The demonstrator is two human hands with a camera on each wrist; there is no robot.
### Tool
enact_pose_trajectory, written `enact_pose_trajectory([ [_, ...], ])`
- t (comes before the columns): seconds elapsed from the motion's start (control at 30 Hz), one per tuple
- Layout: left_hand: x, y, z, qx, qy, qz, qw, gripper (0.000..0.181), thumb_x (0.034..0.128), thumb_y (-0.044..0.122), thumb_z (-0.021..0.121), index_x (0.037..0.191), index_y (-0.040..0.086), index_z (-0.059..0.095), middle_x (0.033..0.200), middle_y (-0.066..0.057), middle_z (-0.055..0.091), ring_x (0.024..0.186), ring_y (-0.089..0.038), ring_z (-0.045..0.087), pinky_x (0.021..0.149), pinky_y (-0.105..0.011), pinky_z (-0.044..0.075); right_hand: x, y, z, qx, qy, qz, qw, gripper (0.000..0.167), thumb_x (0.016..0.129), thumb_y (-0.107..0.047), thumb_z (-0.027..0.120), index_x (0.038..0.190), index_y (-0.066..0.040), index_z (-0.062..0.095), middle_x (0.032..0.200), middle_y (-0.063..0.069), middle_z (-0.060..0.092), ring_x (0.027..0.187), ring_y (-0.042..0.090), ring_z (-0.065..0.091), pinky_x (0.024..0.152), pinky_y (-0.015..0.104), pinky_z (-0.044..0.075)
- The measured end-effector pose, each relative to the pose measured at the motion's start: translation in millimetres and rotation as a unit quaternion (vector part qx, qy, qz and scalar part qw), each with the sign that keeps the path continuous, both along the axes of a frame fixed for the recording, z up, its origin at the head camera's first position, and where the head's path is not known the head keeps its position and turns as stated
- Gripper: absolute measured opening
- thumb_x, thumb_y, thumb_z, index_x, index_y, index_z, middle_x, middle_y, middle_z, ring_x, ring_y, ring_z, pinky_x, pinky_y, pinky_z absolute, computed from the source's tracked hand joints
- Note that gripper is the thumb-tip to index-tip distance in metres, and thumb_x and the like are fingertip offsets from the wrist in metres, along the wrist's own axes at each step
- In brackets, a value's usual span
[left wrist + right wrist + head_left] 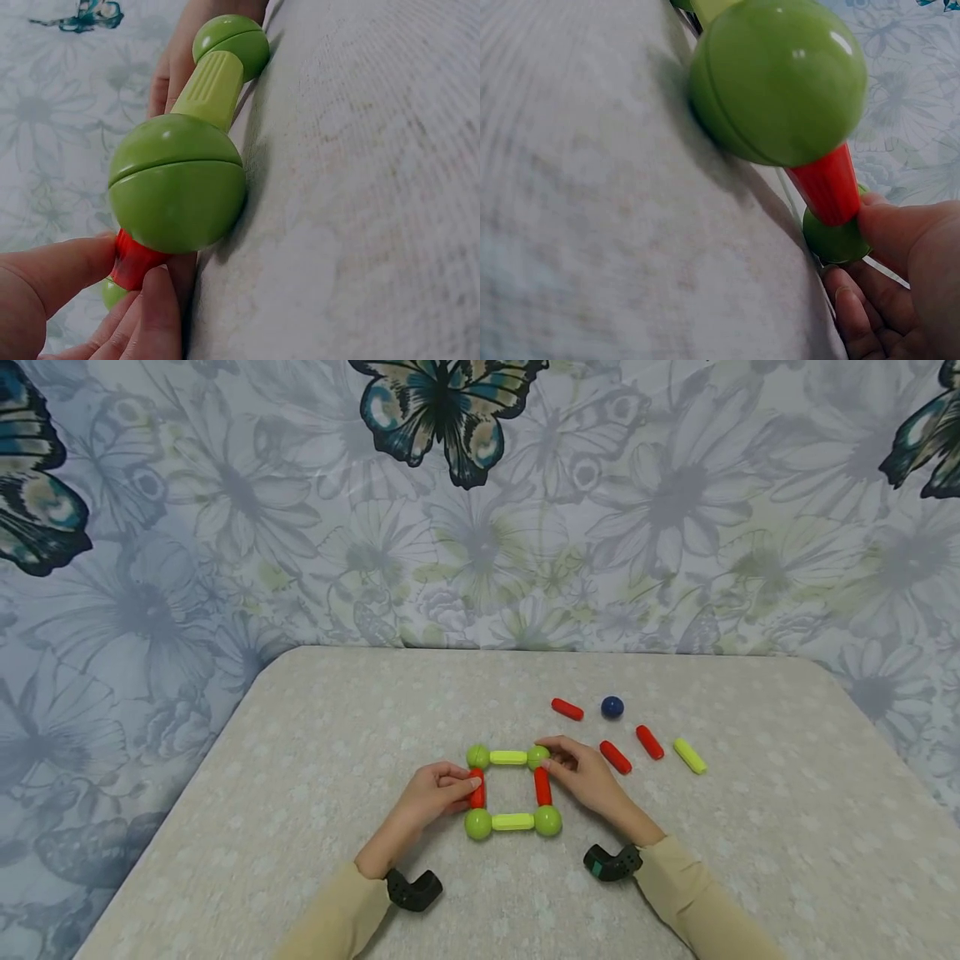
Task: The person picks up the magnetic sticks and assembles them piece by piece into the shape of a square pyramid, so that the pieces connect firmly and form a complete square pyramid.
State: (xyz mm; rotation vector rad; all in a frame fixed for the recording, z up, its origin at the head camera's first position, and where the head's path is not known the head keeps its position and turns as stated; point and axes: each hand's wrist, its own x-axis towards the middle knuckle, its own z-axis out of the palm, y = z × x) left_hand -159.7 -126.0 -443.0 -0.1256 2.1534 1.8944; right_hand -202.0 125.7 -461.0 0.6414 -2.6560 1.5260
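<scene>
Left hand [429, 795] grips the left red rod [477, 792] of a square frame [498, 821], thumb one side, fingers curled round the other. Right hand [588, 777] holds the far-right green ball [537, 757] of the same frame, thumb and fingers closed round it, thumb by the joint with the right red rod [542, 787].

Frame sits on the surface [337, 710], between the hands. Other corners: far-left green ball [477, 756], near-left green ball [477, 823], near-right green ball [547, 821]. Far side is a ribbed lime rod [508, 758], near side another. All four sides filled.

Loose parts, all right of the frame: one red rod [567, 709] beyond its far-right corner, a dark blue ball [612, 707] beyond and further right, two more red rods [615, 757] out past the right hand, a lime rod [689, 756] furthest from the frame.

Black wrist cameras [415, 891] and tan sleeves [333, 914] on the near side, left and right of the frame. Floral backdrop [480, 552] with butterflies behind.
</scene>
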Motion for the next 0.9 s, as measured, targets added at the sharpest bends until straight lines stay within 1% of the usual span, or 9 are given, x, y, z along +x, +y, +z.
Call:
enact_pose_trajectory([
  [0.13, -0.9, 0.0, -1.2, 0.001, 0.006, -0.015, 0.9999, 0.025, 0.0888, 0.010, 0.065, 0.103, -0.009, 0.058, 0.089, -0.012, 0.066, 0.081, -0.021, 0.064, 0.072, -0.033, 0.052, 0.2, 1.0, -0.7, 0.000, 0.001, 0.000, 1.0000, 0.027, 0.091, -0.013, 0.064, 0.118, -0.009, 0.063, 0.092, -0.001, 0.061, 0.075, 0.014, 0.054, 0.065, 0.027, 0.046],
  [0.23, -1.1, 0.0, -1.8, -0.006, 0.008, -0.015, 0.9998, 0.029, 0.0886, 0.012, 0.066, 0.107, -0.007, 0.055, 0.090, -0.011, 0.066, 0.082, -0.021, 0.064, 0.072, -0.033, 0.052, 0.2, 1.5, -1.0, 0.001, 0.005, 0.002, 1.0000, 0.027, 0.091, -0.012, 0.064, 0.118, -0.009, 0.063, 0.091, -0.001, 0.061, 0.074, 0.014, 0.054, 0.065, 0.027, 0.046],
  [0.33, -1.3, 0.1, -2.0, -0.011, 0.007, -0.009, 0.9999, 0.038, 0.0877, 0.013, 0.068, 0.116, -0.004, 0.049, 0.088, -0.011, 0.065, 0.081, -0.021, 0.064, 0.072, -0.032, 0.052, 0.0, 2.0, -1.6, 0.000, 0.009, 0.006, 0.9999, 0.028, 0.091, -0.012, 0.064, 0.118, -0.007, 0.063, 0.091, -0.002, 0.061, 0.074, 0.014, 0.054, 0.065, 0.027, 0.046],
  [0.4, -1.0, -0.4, -2.0, -0.006, 0.007, -0.009, 0.9999, 0.050, 0.0872, 0.012, 0.068, 0.128, 0.000, 0.042, 0.087, -0.012, 0.065, 0.081, -0.021, 0.064, 0.073, -0.033, 0.052, 0.1, 1.6, -1.6, 0.000, 0.010, 0.007, 0.9999, 0.027, 0.090, -0.011, 0.064, 0.118, -0.008, 0.063, 0.090, -0.002, 0.061, 0.074, 0.014, 0.054, 0.065, 0.026, 0.046],
  [0.47, -1.5, -1.7, -2.1, 0.002, 0.011, -0.020, 0.9998, 0.063, 0.0873, 0.011, 0.068, 0.139, 0.004, 0.033, 0.087, -0.012, 0.065, 0.081, -0.021, 0.064, 0.073, -0.034, 0.052, 0.5, 1.5, -1.8, -0.003, 0.013, 0.009, 0.9999, 0.027, 0.090, -0.011, 0.064, 0.117, -0.007, 0.063, 0.090, -0.002, 0.061, 0.074, 0.014, 0.054, 0.065, 0.026, 0.046],
  [0.57, -4.0, -4.2, -0.4, 0.007, 0.023, -0.059, 0.9979, 0.073, 0.0889, 0.010, 0.066, 0.148, 0.008, 0.023, 0.087, -0.011, 0.065, 0.081, -0.020, 0.063, 0.073, -0.034, 0.052, 0.7, 1.8, -1.2, -0.009, 0.019, 0.010, 0.9997, 0.027, 0.090, -0.010, 0.065, 0.116, -0.006, 0.064, 0.090, -0.001, 0.061, 0.074, 0.014, 0.054, 0.064, 0.026, 0.045],
  [0.63, -4.6, -6.1, 0.6, 0.006, 0.025, -0.086, 0.9959, 0.070, 0.0901, 0.010, 0.064, 0.148, 0.008, 0.025, 0.086, -0.010, 0.065, 0.080, -0.018, 0.063, 0.072, -0.033, 0.052, 1.6, 1.9, -1.5, -0.009, 0.016, 0.012, 0.9997, 0.027, 0.090, -0.010, 0.065, 0.116, -0.006, 0.064, 0.090, -0.001, 0.061, 0.073, 0.014, 0.054, 0.064, 0.026, 0.045],
  [0.7, -4.1, -7.5, 1.3, 0.004, 0.027, -0.102, 0.9944, 0.064, 0.0909, 0.010, 0.063, 0.145, 0.005, 0.030, 0.084, -0.009, 0.065, 0.079, -0.018, 0.062, 0.072, -0.033, 0.052, 2.7, 1.5, -2.6, -0.009, 0.014, 0.017, 0.9997, 0.027, 0.090, -0.011, 0.064, 0.116, -0.005, 0.063, 0.091, -0.001, 0.061, 0.074, 0.014, 0.054, 0.065, 0.026, 0.046],
  [0.9, -5.8, -7.6, 4.2, -0.002, 0.035, -0.098, 0.9945, 0.060, 0.0903, 0.013, 0.064, 0.141, 0.003, 0.035, 0.083, -0.008, 0.065, 0.079, -0.018, 0.062, 0.070, -0.033, 0.052, 0.2, 0.8, -1.5, -0.004, 0.017, 0.013, 0.9998, 0.027, 0.090, -0.011, 0.064, 0.117, -0.008, 0.063, 0.091, -0.003, 0.061, 0.074, 0.012, 0.054, 0.065, 0.026, 0.046],
])
